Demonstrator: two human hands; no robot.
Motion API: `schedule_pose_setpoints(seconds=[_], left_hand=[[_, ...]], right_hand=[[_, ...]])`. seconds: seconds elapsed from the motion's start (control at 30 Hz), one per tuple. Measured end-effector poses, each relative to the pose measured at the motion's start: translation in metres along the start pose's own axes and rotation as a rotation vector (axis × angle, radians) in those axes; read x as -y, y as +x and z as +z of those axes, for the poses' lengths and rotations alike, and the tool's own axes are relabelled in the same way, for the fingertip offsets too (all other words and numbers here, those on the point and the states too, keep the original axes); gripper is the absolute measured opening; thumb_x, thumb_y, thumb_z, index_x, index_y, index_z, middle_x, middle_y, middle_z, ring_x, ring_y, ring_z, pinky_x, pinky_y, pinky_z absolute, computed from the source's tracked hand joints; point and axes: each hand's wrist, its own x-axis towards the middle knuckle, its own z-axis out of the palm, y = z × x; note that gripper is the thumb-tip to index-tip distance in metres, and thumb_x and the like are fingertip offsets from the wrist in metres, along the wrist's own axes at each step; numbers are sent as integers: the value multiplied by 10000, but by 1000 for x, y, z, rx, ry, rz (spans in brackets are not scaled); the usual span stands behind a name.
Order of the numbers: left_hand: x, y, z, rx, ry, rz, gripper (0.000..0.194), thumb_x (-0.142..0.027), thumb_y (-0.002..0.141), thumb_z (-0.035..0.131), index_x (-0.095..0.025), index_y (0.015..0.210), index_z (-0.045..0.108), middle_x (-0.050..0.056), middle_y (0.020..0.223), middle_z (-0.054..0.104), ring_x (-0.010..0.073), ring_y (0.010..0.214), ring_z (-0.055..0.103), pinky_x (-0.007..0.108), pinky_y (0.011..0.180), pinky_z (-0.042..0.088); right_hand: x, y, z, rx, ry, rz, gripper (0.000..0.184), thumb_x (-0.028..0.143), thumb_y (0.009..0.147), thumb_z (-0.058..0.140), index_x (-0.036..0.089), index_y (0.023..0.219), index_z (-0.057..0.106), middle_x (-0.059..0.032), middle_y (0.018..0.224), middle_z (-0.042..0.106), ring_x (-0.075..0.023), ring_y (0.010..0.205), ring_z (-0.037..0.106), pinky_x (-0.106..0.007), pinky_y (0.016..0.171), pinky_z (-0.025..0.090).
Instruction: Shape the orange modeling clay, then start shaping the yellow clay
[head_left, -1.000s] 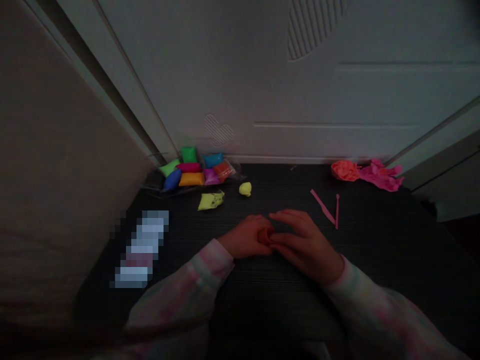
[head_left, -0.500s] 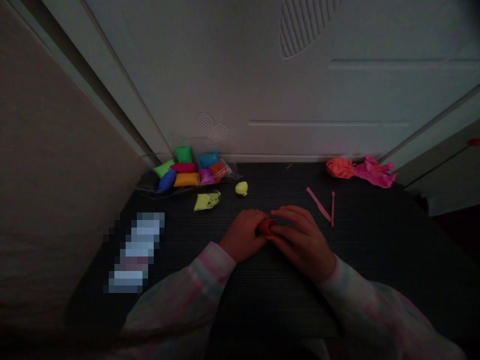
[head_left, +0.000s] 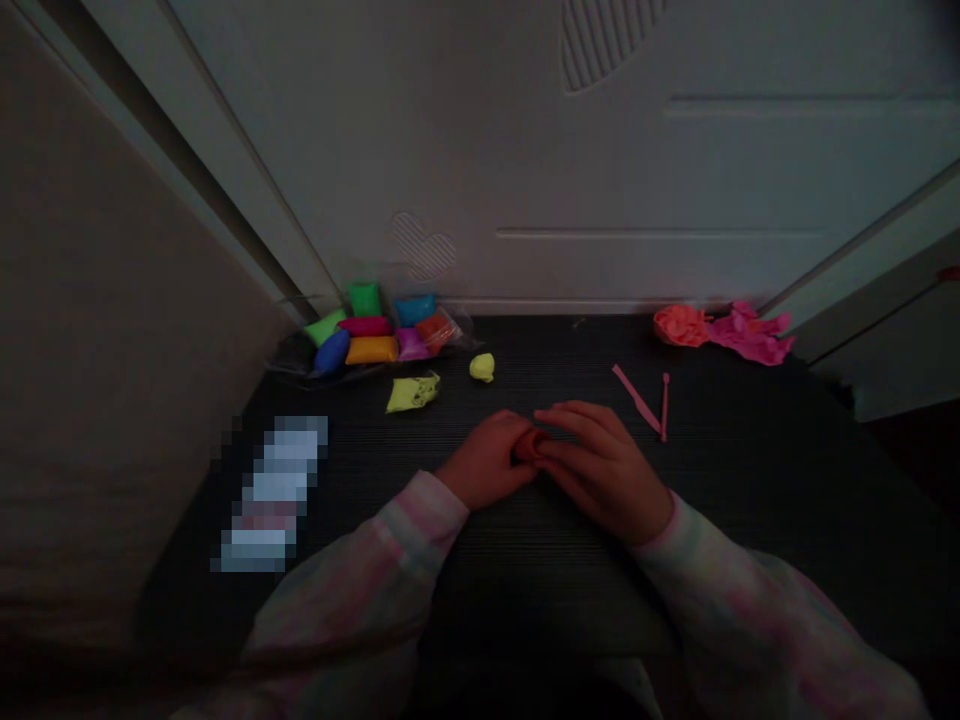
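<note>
A small lump of red clay (head_left: 530, 444) sits between my two hands, low over the dark ribbed table (head_left: 750, 480). My left hand (head_left: 486, 463) curls around its left side. My right hand (head_left: 600, 465) lies over its right side with the fingers pressed against it. Most of the clay is hidden by the fingers. Both sleeves are pale pink and white.
A clear bag of coloured clay packets (head_left: 375, 335) lies at the back left. A yellow wrapper (head_left: 412, 392) and a yellow clay ball (head_left: 482, 367) lie in front of it. Two pink modelling tools (head_left: 645, 398) lie to the right. Orange clay (head_left: 679, 325) and a pink wrapper (head_left: 750, 335) sit near the wall.
The hands stay closed on the red clay, kneading it with small finger shifts. The view has tilted slightly, so everything sits a little higher in the picture.
</note>
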Motion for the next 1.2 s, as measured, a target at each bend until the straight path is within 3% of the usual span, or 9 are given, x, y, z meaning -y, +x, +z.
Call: schedule_pose_setpoints(seconds=[0.1, 0.23, 0.63, 1.2], left_hand=[[1, 0, 1, -13, -9, -47, 188, -319, 667, 562, -157, 742, 502, 5, 738, 495, 143, 733, 451, 268, 669, 368], [0, 1, 2, -15, 1, -83, 158, -282, 662, 568, -155, 743, 523, 3, 744, 508, 139, 724, 462, 263, 664, 367], [0, 1, -2, 24, -61, -46, 177, -298, 624, 603, -154, 650, 503, -6, 697, 510, 132, 691, 467, 261, 648, 377], [1, 1, -5, 151, -51, 35, 171, -300, 632, 585, -149, 700, 542, 16, 766, 565, 170, 817, 498, 315, 787, 354]], right_hand=[[0, 0, 0, 3, -2, -4, 153, 189, 738, 547, 187, 889, 571, -70, 1070, 554, -213, 1005, 454, -403, 811, 452], [-1, -1, 1, -6, -1, -18, 144, 176, 733, 551, 192, 873, 575, -65, 1061, 557, -215, 1010, 455, -405, 812, 448], [-3, -2, -1, -10, 59, -9, 181, 207, 721, 571, 210, 902, 566, -65, 1079, 538, -214, 1016, 458, -421, 821, 444], [-2, -1, -4, 54, 161, -1, 147, 191, 734, 545, 225, 869, 594, -46, 1085, 553, -209, 1045, 454, -417, 834, 439]])
